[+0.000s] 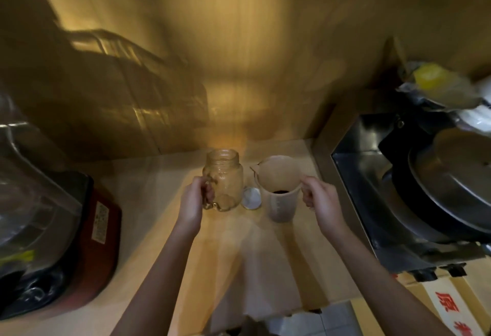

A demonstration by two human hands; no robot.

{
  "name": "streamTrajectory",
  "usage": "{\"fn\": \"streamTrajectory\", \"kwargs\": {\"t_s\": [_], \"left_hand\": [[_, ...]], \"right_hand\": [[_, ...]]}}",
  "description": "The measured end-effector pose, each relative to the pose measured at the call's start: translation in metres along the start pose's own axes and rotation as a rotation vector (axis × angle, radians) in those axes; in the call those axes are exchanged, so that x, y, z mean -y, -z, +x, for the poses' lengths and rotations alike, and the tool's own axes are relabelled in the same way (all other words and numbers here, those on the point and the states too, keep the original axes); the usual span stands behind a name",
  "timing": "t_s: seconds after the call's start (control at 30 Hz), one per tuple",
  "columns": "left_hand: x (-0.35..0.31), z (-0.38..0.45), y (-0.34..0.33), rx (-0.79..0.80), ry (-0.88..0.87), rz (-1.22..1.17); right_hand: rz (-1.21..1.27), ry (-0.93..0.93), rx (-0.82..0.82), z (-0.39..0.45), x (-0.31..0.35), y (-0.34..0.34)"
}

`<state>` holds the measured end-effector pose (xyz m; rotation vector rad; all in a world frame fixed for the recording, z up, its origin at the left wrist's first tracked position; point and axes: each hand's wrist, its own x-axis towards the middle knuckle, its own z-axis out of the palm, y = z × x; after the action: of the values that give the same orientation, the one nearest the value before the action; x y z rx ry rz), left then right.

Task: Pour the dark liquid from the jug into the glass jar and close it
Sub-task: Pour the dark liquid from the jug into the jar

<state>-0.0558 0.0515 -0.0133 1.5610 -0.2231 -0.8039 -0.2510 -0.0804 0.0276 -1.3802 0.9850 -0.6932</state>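
Note:
A clear glass jar [224, 178] with a handle stands upright and uncapped on the wooden counter [148, 202]. My left hand [195, 200] is wrapped around its handle. To its right stands a translucent plastic jug [279, 189] with a little dark liquid at its bottom and its spout turned toward the jar. My right hand [320, 200] grips the jug's handle. A round white lid [251, 198] lies flat on the counter between jar and jug.
A red-based blender [61, 229] stands at the left. A steel machine [425, 189] with a round pan fills the right side, with a cardboard box [451, 306] below it. A wooden wall [239, 69] rises close behind the counter.

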Motion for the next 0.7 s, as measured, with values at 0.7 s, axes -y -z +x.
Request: {"fn": "streamTrajectory", "kwargs": {"t_s": [0.7], "left_hand": [[-0.132, -0.065, 0.023, -0.146, -0.287, -0.006]], "right_hand": [[-0.246, 0.458, 0.094, 0.062, 0.187, -0.041]]}}
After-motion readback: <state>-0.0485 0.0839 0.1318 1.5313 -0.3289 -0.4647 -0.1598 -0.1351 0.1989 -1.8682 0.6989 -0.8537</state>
